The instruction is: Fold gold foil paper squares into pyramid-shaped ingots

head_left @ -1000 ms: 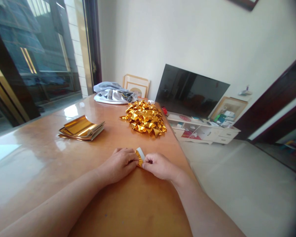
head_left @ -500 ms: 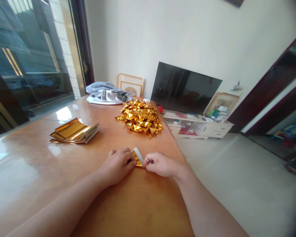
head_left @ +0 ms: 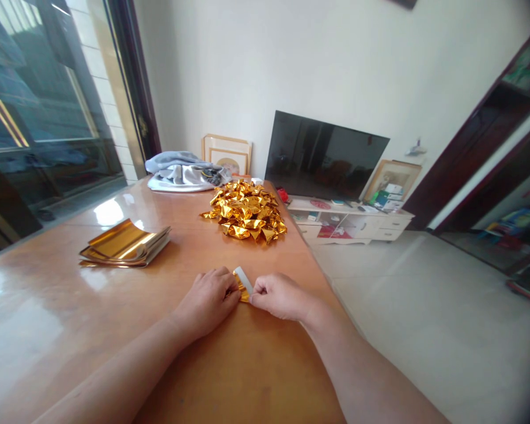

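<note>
On the wooden table, a small piece of gold foil paper with a folded pale edge lies between my hands. My left hand presses on its left side, fingers curled over it and hiding part of it. At the right edge, my right hand pinches the paper between thumb and bent forefinger. Farther up the table is a heap of folded gold paper ingots. To the left lies a stack of flat gold foil sheets, the top one curling up.
Bundled light-blue cloth lies at the table's far end, with framed pictures behind it. The table's right edge drops to a tiled floor. A television stands on a low white cabinet beyond.
My right hand has shifted slightly left, closer to my left hand, and the pale folded edge shows narrower. The whole view has also swung a little. Both hands keep hold of the paper.
</note>
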### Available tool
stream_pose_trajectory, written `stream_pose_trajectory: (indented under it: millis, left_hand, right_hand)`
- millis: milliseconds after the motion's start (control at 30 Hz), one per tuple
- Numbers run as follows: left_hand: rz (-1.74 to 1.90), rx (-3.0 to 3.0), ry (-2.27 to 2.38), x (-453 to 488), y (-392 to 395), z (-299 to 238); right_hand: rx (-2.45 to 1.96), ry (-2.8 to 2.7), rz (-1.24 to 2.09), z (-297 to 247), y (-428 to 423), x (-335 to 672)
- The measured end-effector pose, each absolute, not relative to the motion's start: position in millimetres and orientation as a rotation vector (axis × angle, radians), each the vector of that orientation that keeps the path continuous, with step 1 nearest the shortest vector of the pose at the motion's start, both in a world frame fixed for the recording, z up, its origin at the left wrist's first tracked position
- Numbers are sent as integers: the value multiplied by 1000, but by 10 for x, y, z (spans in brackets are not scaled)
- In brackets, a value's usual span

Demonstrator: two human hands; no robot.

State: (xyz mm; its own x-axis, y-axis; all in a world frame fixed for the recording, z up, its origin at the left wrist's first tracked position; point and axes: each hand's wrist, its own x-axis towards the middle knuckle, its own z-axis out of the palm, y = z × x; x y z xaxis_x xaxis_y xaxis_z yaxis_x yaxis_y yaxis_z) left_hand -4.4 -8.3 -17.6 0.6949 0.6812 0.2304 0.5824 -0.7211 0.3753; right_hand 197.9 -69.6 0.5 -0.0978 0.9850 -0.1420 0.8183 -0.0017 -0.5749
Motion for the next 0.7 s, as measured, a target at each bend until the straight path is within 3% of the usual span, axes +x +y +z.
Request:
stream_pose_trajectory:
  millis: [700]
  left_hand:
    - [551, 2615, 958, -58, -85, -178]
  right_hand:
    - [-1855, -2046, 695, -46, -696, 1979]
